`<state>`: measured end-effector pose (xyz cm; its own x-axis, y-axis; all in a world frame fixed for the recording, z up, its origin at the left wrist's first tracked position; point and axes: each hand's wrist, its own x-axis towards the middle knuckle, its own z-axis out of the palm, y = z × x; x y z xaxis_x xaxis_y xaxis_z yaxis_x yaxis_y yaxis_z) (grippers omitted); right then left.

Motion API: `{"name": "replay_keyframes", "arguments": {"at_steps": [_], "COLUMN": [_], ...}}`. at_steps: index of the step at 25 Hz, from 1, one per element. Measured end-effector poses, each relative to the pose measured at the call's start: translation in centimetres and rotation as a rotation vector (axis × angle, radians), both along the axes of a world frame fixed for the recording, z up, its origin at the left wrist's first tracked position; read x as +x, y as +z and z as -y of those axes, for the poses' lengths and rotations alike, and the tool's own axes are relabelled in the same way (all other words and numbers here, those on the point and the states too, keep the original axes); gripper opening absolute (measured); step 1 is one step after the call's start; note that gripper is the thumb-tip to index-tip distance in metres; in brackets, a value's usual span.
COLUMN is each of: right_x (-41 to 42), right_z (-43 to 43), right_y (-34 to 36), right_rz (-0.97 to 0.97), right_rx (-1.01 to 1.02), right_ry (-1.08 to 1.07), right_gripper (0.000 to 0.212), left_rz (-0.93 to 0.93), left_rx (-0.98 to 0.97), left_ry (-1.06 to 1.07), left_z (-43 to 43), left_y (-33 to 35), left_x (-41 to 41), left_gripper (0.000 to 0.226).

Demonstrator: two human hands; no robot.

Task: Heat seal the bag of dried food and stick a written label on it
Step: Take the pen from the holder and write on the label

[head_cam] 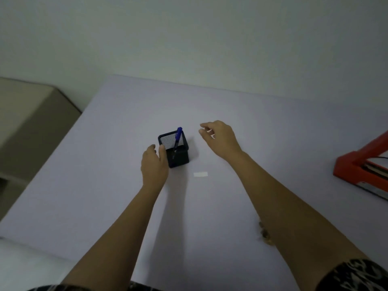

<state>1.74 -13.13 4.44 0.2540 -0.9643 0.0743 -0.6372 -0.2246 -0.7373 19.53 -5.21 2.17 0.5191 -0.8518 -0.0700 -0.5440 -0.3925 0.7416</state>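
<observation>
- Two hands are held out over the table (100,169).
- The left hand (154,164) is laid beside a black mesh pot (179,157); its thumb is pressed to the pot's side, but nothing is gripped.
- A blue pen (178,135) is stood in the pot.
- The right hand (220,139) is held up with loosely bent fingers, and nothing is held.
- A white label (200,174) is laid flat near the pot.
- Some dried food (265,235) is seen beside the right arm; its bag is mostly hidden.
- A red heat sealer (361,171) is seen at the right edge.
</observation>
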Motion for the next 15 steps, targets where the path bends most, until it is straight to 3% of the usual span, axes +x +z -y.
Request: {"name": "replay_keyframes", "arguments": {"at_steps": [5, 11, 15], "right_x": [5.1, 7.5, 7.1], "right_z": [2.4, 2.9, 3.0], "right_y": [-0.9, -1.6, 0.8], "right_rz": [-0.055, 0.097, 0.214], "right_rx": [0.076, 0.083, 0.152], "right_ry": [0.134, 0.067, -0.001], "right_gripper": [0.047, 0.02, 0.016], "left_rz": [-0.115, -0.142, -0.162], "left_rx": [0.11, 0.11, 0.139], "left_ry": [-0.112, -0.045, -0.071], "left_z": [2.4, 3.0, 2.9], "left_y": [-2.0, -2.2, -2.1], "left_x": [1.6, 1.2, 1.1], "left_gripper": [0.04, 0.04, 0.038]}}
